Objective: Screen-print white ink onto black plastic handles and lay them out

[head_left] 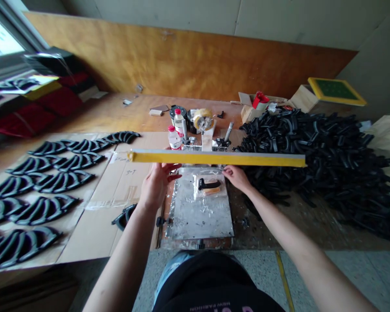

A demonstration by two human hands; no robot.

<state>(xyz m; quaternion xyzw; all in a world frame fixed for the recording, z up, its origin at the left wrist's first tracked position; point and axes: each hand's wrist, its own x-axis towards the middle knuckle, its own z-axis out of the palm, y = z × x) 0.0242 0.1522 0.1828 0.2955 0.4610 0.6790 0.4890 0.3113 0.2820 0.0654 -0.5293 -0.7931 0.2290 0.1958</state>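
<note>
Starting at the far left, red boxes (60, 104) sit by the window. Rows of black fans (47, 210), each made of curved pieces side by side, lie on cardboard (97, 240). A smaller fan (126, 216) lies next to the left forearm.

The left hand (156, 184) is at the left part of the yellow bar (217, 159), its upper edge meeting the bar in this view. Its fingers are spread, tips directed right, with nothing visible between them; contact with the bar cannot be determined.

The bar extends across the upper end of the metal plate (199, 223). On the plate lies one black piece (206, 186), beside a tan strip (212, 191), between and slightly below the hands. Behind the bar stand capped bottles (178, 123) and a yellow roll (203, 119).

The right hand (236, 175) is at the plate's upper right corner, just below the bar. Its fingers are bent, tips close together; whether they grip anything cannot be determined.

At right, black pieces (286, 134) form a large heap below a yellow-rimmed green panel (336, 92).
</note>
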